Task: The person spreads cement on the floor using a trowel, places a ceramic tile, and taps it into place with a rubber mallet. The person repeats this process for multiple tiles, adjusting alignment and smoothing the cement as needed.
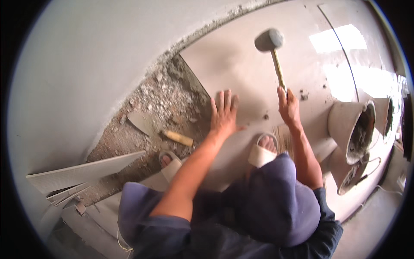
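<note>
By the pale wall (86, 64) a glossy tile (233, 47) stretches wide, stopping at rubble (159, 97). The left hand (224, 115) spreads open near that edge, palm hidden. The right hand's grip (290, 108) is wrapped round the mallet (276, 61), covering its lower end; over the tile, its long axis points forward, leaning left.
</note>
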A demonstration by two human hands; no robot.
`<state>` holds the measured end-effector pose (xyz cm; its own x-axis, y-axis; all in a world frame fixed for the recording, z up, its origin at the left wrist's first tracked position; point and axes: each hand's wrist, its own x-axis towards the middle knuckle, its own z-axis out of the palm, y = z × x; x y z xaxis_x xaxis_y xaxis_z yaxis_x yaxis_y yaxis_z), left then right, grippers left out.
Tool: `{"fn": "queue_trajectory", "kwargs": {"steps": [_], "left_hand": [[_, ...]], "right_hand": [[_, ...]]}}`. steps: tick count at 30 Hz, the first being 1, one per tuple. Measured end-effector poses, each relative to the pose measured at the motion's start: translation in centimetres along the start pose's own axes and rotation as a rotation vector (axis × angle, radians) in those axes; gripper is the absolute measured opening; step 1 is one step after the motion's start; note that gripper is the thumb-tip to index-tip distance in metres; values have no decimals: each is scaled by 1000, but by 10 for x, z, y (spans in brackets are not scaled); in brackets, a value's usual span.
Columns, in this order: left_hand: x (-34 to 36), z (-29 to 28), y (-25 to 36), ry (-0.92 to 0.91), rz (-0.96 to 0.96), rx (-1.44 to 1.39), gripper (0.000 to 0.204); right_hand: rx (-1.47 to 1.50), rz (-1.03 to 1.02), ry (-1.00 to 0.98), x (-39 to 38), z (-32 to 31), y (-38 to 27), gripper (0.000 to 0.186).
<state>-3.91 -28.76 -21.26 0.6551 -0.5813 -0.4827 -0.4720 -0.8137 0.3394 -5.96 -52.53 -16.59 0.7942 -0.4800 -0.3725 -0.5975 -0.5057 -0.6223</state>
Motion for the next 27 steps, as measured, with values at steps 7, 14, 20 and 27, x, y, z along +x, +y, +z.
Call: {"fn": "queue_trajectory", "kwargs": {"steps": [7, 14, 20, 27], "left_hand": [[26, -32, -47, 72, -72, 110, 129], [27, -35, -40, 45, -92, 106, 130], [29, -34, -43, 50, -75, 83, 131], [29, -31, -42, 29, -91, 76, 131]], "right_hand": [[25, -141, 63, -29, 0, -11, 41], [-163, -105, -134, -37, 13, 7, 42], [-189, -172, -120, -45, 18, 20, 42], [-127, -85, -140, -50, 16, 19, 39]]}}
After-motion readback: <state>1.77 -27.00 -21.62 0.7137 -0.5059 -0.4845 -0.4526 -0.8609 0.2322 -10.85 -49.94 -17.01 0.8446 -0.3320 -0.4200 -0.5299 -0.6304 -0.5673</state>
